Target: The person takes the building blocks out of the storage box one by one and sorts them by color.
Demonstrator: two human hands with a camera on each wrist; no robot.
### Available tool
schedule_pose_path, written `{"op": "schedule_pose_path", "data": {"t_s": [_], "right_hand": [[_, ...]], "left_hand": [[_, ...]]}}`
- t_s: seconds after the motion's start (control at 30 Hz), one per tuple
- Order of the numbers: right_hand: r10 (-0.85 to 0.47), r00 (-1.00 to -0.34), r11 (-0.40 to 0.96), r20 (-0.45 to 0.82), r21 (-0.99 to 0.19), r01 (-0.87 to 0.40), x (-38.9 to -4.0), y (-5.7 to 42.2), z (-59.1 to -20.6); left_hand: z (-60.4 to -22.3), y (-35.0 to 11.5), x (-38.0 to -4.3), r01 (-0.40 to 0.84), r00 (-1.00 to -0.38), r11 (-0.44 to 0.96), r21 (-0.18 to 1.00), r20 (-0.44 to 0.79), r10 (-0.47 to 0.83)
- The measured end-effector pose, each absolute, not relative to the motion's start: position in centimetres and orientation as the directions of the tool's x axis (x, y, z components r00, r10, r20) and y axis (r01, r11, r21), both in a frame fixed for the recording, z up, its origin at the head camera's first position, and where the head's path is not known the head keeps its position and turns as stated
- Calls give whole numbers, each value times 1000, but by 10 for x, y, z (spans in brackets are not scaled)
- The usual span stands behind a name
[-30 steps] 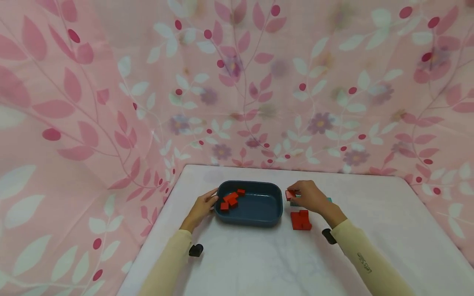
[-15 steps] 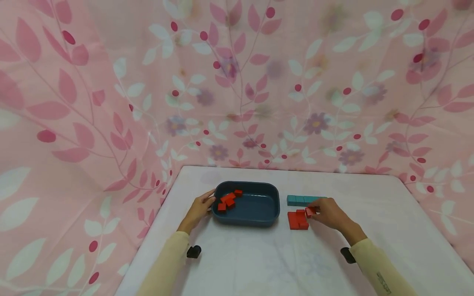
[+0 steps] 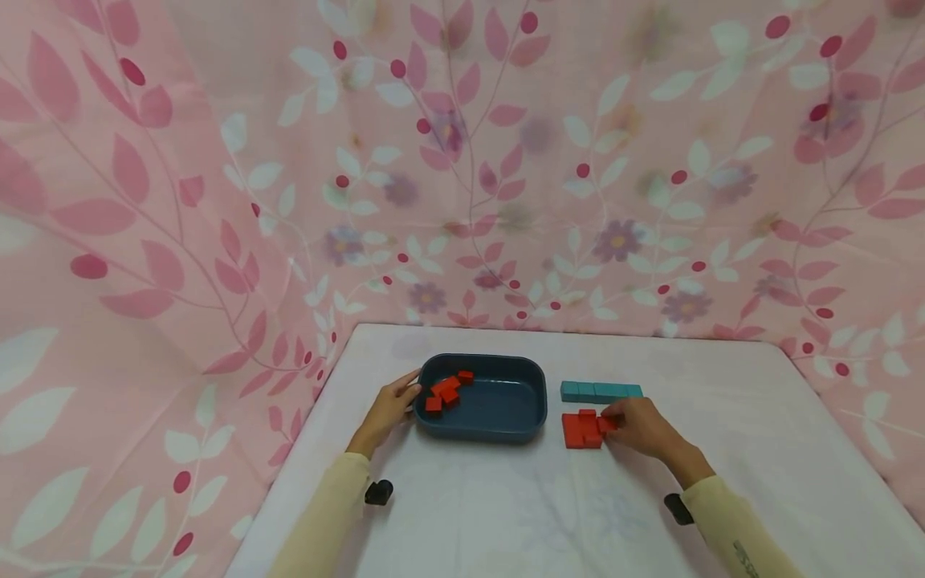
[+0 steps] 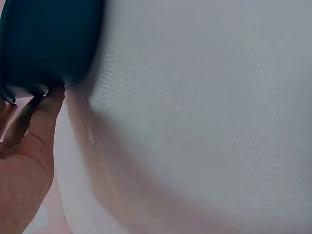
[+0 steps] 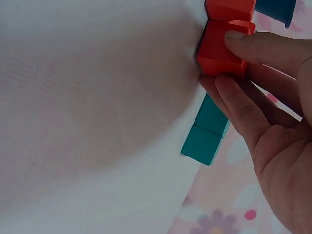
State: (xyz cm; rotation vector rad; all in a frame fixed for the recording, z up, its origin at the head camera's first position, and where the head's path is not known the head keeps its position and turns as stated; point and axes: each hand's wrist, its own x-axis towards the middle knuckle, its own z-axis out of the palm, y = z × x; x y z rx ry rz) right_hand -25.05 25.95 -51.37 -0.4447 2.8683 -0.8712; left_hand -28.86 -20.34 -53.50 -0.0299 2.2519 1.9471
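My right hand (image 3: 645, 428) pinches a red block (image 5: 214, 48) between thumb and fingers, right at the right side of a group of red blocks (image 3: 578, 431) on the table. In the right wrist view the held block lies up against another red block (image 5: 230, 9). Behind the group runs a straight row of teal blocks (image 3: 594, 392). My left hand (image 3: 387, 411) rests its fairly straight fingers against the left end of a dark blue tub (image 3: 509, 401); some of them are hidden behind its wall. Several loose red blocks (image 3: 449, 396) lie at the tub's left end.
A white cloth covers the table (image 3: 491, 514), whose far edge meets a pink floral curtain (image 3: 506, 201). Black wrist cameras (image 3: 379, 492) sit on both forearms. The tub stands left of the block groups, with a narrow gap between.
My right hand brought the red block from beside the tub, over the teal row, round to the red group's right side and lowered it there. My left hand stayed at the tub.
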Motion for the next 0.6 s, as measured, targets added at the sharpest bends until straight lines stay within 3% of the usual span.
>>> {"op": "schedule_pose_path", "data": {"t_s": [0.4, 0.6], "right_hand": [[-372, -927, 759, -55, -594, -269, -254, 253, -497], [-379, -910, 797, -166, -558, -230, -253, 243, -493]], "left_hand": [[-536, -203, -290, -131, -985, 152, 980, -146, 91], [-534, -203, -288, -133, -985, 157, 979, -148, 86]]}}
